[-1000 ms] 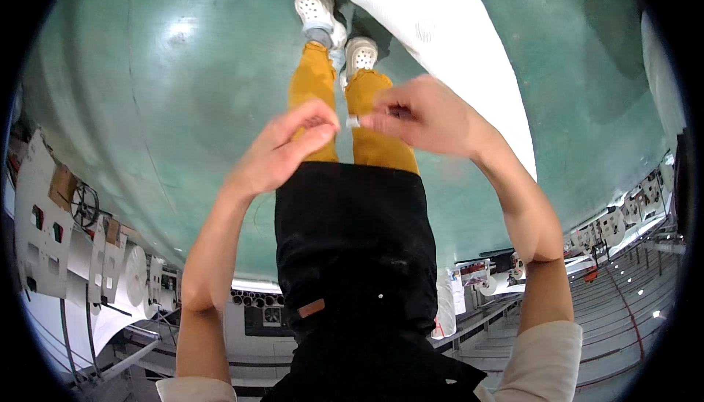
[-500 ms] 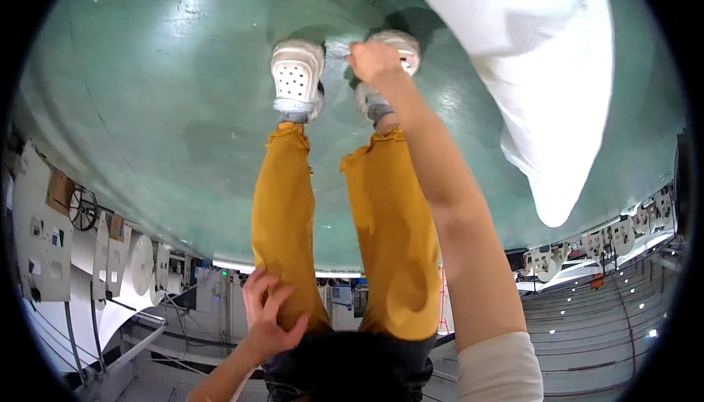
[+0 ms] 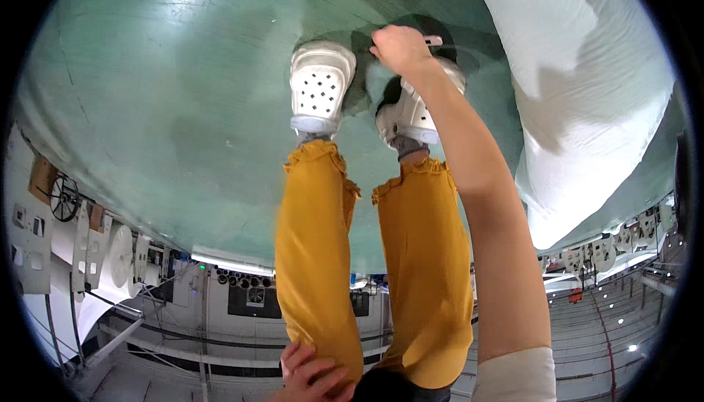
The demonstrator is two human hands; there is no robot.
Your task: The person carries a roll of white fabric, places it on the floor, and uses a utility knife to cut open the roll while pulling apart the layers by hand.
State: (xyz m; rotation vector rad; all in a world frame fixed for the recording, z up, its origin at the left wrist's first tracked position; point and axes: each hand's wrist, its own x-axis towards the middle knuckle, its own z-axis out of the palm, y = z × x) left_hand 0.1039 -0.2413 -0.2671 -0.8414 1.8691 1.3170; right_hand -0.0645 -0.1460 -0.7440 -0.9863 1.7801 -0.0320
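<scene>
The view looks down past my own legs in yellow trousers point(image 3: 422, 270) to white perforated shoes point(image 3: 320, 86) on a green floor point(image 3: 147, 108). My right hand point(image 3: 400, 48) reaches down past the right shoe point(image 3: 411, 112). Its fingers are closed on a small pale strip point(image 3: 434, 40), just over a dark round patch point(image 3: 447, 31) on the floor. My left hand point(image 3: 312, 376) sits at the lower edge, fingers curled on the left trouser leg point(image 3: 315, 270). The lower part of that hand is cut off by the frame.
A big white fabric sack point(image 3: 587, 108) lies on the floor at the right, close to my right arm. Machines with large white rolls point(image 3: 110, 255) stand at the left. More machinery point(image 3: 253, 299) and a railing point(image 3: 631, 314) run along the rim.
Both hands were together at waist height holding a small pale thing. My right hand has since gone down to the floor by the right shoe, and my left hand has dropped onto the thigh.
</scene>
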